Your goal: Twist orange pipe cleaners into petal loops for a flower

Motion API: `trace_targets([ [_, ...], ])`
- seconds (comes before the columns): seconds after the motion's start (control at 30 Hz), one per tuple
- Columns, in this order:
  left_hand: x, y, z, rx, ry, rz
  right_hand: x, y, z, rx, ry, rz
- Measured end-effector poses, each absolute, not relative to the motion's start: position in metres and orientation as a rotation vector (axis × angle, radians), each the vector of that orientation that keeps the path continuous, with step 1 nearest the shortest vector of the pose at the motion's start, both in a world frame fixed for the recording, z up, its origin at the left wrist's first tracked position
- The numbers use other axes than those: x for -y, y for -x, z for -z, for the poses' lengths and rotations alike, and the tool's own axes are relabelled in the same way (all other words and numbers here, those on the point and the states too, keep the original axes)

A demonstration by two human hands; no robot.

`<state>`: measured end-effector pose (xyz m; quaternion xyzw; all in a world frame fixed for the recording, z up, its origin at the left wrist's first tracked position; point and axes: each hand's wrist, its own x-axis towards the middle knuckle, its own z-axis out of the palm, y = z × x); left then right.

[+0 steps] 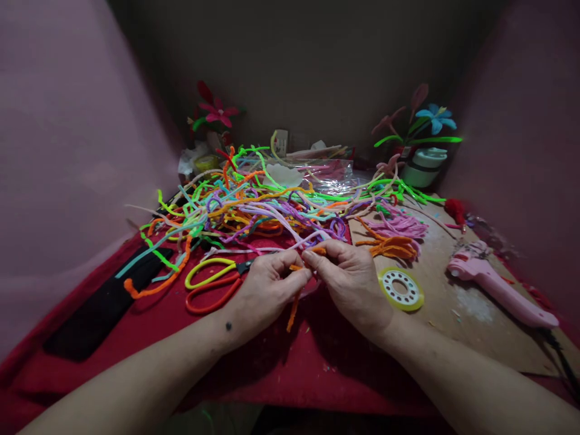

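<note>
Between my two hands is an orange pipe cleaner (pixel 293 309), one end hanging down below the fingers. My left hand (pixel 265 284) pinches it between thumb and forefinger. Close against it, my right hand (pixel 348 284) also pinches the orange stem, and a short piece shows above its thumb. Scissors (pixel 212 297) with one yellow and one red handle lie just left of my left hand, their blades partly hidden. Right of my right hand rests a roll of yellow tape (pixel 401 289) on a white core. A big tangle of coloured pipe cleaners (pixel 254 208) spreads behind both hands.
A pink glue gun (pixel 498 284) lies on a brown board (pixel 471 326) at right, near pink and orange pipe cleaner bundles (pixel 396 226). A black pouch-like item (pixel 104 302) lies at left on the red cloth (pixel 272 374). Pipe cleaner flowers (pixel 436 118) and a lidded jar (pixel 423 167) stand behind.
</note>
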<state>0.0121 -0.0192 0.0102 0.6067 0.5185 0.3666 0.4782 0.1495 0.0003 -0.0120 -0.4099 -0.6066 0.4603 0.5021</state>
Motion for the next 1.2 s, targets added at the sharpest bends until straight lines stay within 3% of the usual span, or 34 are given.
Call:
trace_targets([
  [0.2,0.014,-0.007,-0.012,-1.264,-1.328,-0.874,-0.011,-0.152,0.008,1.328,0.869,-1.443],
  [0.4,0.013,-0.006,-0.011,-1.251,-1.275,-0.865,-0.016,-0.157,0.006,1.258,0.814,-1.434],
  [0.6,0.013,-0.005,-0.011,-1.247,-1.298,-0.91,-0.015,-0.154,0.01,1.103,0.723,-1.646],
  [0.93,0.011,-0.005,-0.009,-1.266,-1.315,-0.95,-0.012,-0.151,0.007,1.203,0.874,-1.494],
  [1.2,0.011,-0.005,-0.009,-1.243,-1.302,-0.955,-0.011,-0.151,0.01,1.157,0.868,-1.628],
])
